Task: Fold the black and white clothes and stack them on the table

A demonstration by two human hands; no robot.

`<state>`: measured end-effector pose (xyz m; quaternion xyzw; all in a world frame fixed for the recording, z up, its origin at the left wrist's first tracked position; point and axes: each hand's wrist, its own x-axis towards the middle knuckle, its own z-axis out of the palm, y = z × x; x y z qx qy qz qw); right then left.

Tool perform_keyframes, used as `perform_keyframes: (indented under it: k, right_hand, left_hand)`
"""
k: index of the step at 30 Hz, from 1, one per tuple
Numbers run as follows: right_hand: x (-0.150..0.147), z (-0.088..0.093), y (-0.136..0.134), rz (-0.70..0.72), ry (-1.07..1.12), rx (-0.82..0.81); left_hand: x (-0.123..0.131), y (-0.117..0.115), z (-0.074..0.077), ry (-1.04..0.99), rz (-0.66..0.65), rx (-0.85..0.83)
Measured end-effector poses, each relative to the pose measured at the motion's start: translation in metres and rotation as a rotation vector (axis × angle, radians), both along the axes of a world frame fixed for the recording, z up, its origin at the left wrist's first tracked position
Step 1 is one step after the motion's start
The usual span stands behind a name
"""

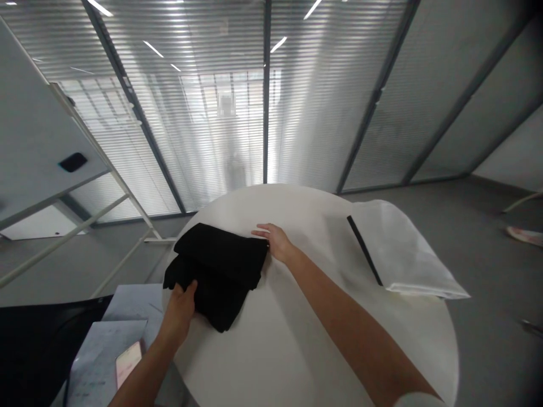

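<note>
A folded black cloth (pixel 220 265) lies on the left part of a round white table (pixel 280 339). My left hand (pixel 180 308) grips the cloth's near left edge, thumb on top and fingers tucked under the fabric. My right hand (pixel 274 240) rests at the cloth's far right corner, fingers stretched out and pressed on the tabletop against the fabric's edge.
A white mesh bag with a black zipper strip (pixel 399 254) lies at the table's right edge. A phone (pixel 127 362) sits on papers (pixel 106 350) on a lower surface at the left. A whiteboard stand (pixel 63 169) is at far left, with glass walls with blinds behind.
</note>
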<state>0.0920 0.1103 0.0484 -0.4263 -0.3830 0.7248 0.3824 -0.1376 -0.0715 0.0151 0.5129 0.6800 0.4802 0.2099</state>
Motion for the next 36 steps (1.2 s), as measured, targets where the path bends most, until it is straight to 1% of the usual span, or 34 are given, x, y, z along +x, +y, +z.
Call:
perform_keyframes:
  k: [1, 3, 5, 6, 8, 10, 11, 13, 15, 16, 17, 19, 21, 23, 25, 27, 29, 30, 31, 34, 35, 36]
  right_hand:
    - [0.001, -0.003, -0.002, 0.079, -0.032, 0.133]
    - [0.000, -0.007, -0.009, 0.264, -0.159, 0.465]
    - [-0.003, -0.008, -0.014, 0.420, -0.374, 0.819]
    - [-0.005, -0.009, -0.016, 0.474, -0.492, 0.976]
    - [-0.010, -0.012, -0.015, 0.527, -0.690, 1.213]
    - [-0.012, -0.014, -0.010, 0.513, -0.827, 1.322]
    - [-0.012, -0.015, -0.008, 0.477, -0.891, 1.344]
    - [-0.010, -0.013, -0.005, 0.352, -1.021, 1.366]
    - [-0.009, -0.007, -0.008, 0.244, -1.114, 1.383]
    - [-0.009, -0.003, -0.013, 0.228, -1.128, 1.394]
    - [-0.009, 0.001, -0.018, 0.248, -1.119, 1.407]
    - [-0.011, 0.006, -0.032, 0.366, -1.073, 1.431]
    - [-0.015, 0.008, -0.044, 0.492, -1.059, 1.453]
    - [-0.019, 0.006, -0.049, 0.565, -1.094, 1.466]
    - [-0.020, 0.006, -0.044, 0.608, -1.116, 1.460]
    - [-0.019, 0.009, -0.029, 0.651, -1.072, 1.419]
    - [-0.015, 0.016, -0.007, 0.661, -0.996, 1.341]
    - [-0.013, 0.020, 0.004, 0.619, -0.974, 1.293]
    - [-0.010, 0.023, 0.013, 0.543, -0.980, 1.248]
    - [-0.004, 0.027, 0.031, 0.166, -1.133, 1.141]
    - [-0.003, 0.026, 0.033, 0.057, -1.193, 1.111]
    - [-0.004, 0.025, 0.034, -0.018, -1.242, 1.086]
  left_hand:
    - [-0.002, -0.004, -0.005, -0.002, 0.020, -0.022]
    - [-0.001, -0.009, -0.010, -0.030, 0.066, -0.054]
    - [0.003, -0.008, -0.009, -0.035, 0.084, -0.071]
    - [0.006, -0.006, -0.007, -0.033, 0.097, -0.085]
    - [0.010, -0.002, -0.001, -0.014, 0.119, -0.123]
    - [0.011, -0.001, 0.006, 0.019, 0.145, -0.170]
    - [0.010, -0.001, 0.010, 0.040, 0.156, -0.194]
    - [0.005, -0.006, 0.020, 0.092, 0.183, -0.249]
    - [-0.002, -0.014, 0.033, 0.187, 0.232, -0.325]
    - [-0.003, -0.018, 0.040, 0.275, 0.278, -0.382]
    - [-0.004, -0.021, 0.048, 0.337, 0.321, -0.415]
    - [-0.001, -0.022, 0.061, 0.483, 0.365, -0.446]
    - [0.006, -0.014, 0.067, 0.616, 0.304, -0.427]
    - [0.014, 0.000, 0.063, 0.726, 0.204, -0.419]
    - [0.020, 0.012, 0.049, 0.819, 0.149, -0.422]
    - [0.022, 0.019, 0.032, 0.900, 0.097, -0.410]
    - [0.022, 0.020, 0.019, 0.961, 0.046, -0.375]
    - [0.022, 0.019, 0.015, 0.982, 0.032, -0.360]
    - [0.021, 0.018, 0.012, 0.997, 0.023, -0.347]
    - [0.019, 0.018, 0.012, 1.015, -0.008, -0.343]
    - [0.019, 0.018, 0.013, 1.017, -0.031, -0.356]
    - [0.019, 0.019, 0.014, 1.017, -0.054, -0.380]
